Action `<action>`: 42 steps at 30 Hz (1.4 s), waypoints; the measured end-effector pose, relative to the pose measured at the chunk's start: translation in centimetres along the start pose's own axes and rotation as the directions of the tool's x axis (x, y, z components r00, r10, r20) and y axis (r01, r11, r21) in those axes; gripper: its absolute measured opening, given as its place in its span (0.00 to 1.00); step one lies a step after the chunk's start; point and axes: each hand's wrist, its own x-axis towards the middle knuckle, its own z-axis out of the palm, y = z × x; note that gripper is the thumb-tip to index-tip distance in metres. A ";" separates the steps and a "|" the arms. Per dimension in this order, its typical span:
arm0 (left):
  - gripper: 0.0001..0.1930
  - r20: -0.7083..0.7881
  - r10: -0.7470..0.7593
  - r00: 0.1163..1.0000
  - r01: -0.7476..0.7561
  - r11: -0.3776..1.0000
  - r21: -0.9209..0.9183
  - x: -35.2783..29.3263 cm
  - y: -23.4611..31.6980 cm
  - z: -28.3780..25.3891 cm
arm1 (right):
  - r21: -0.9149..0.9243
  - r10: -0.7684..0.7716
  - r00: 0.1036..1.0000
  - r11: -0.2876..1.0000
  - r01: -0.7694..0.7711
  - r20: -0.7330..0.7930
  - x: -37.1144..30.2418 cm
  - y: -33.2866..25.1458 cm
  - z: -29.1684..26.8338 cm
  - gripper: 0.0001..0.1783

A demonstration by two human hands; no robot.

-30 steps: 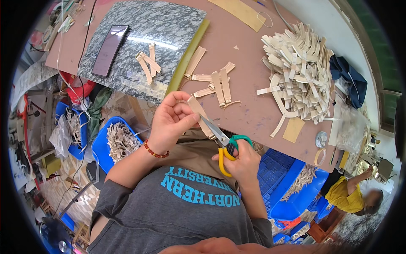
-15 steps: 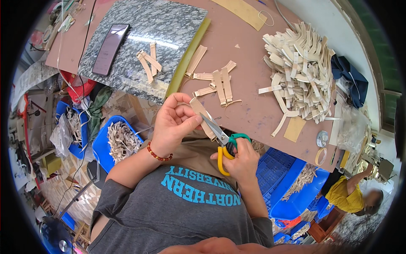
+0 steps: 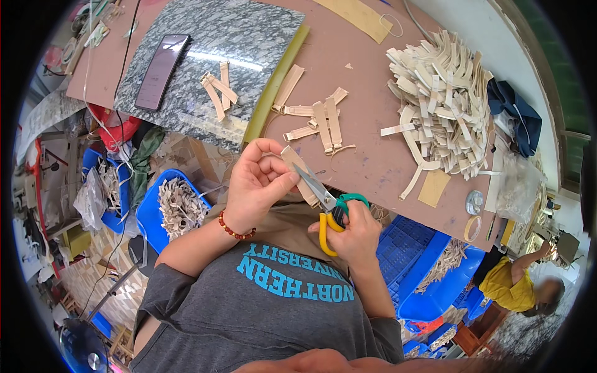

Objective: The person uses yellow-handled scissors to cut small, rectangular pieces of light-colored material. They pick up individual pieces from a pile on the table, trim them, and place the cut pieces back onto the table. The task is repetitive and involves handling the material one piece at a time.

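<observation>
My left hand (image 3: pixel 258 180) pinches a short beige fabric strap (image 3: pixel 307 191) over my lap, at the front edge of the brown table. Scissors (image 3: pixel 331 217) with one green and one yellow handle are gripped in my right hand (image 3: pixel 356 233). Their blades point up and left, lying against the strap close to my left fingertips; whether they touch a thread there is too small to tell. Just beyond my hands, several similar beige straps (image 3: pixel 328 124) with small buckles lie on the table. A few more straps (image 3: pixel 220 90) rest on the grey marbled board.
The marbled board (image 3: pixel 249 37) carries a dark phone (image 3: pixel 163 71). A tall heap of pale straps (image 3: pixel 441 105) stands at the right, near a tape roll (image 3: pixel 472 229). Blue bins (image 3: pixel 149 208) with strips flank me below the table. Another person in yellow (image 3: pixel 507 286) is at far right.
Both hands stay in nearly the same place. The strap and scissors have shifted only slightly, with my left hand still pinching the strap.
</observation>
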 end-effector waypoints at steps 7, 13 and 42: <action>0.19 0.031 -0.015 0.999 0.015 1.000 0.020 0.2 -0.1 -0.4 | -0.016 -0.013 0.999 1.000 0.012 -0.038 0.0 0.2 0.2 0.32; 0.20 0.054 -0.055 0.997 0.052 0.997 0.061 -0.1 0.0 0.1 | 0.007 -0.004 0.999 1.000 0.005 -0.050 0.3 -0.2 0.4 0.30; 0.22 0.103 -0.037 0.994 0.018 0.984 0.175 -0.4 -0.4 -0.5 | 0.167 0.101 0.993 0.980 -0.110 0.062 0.0 -0.5 0.8 0.31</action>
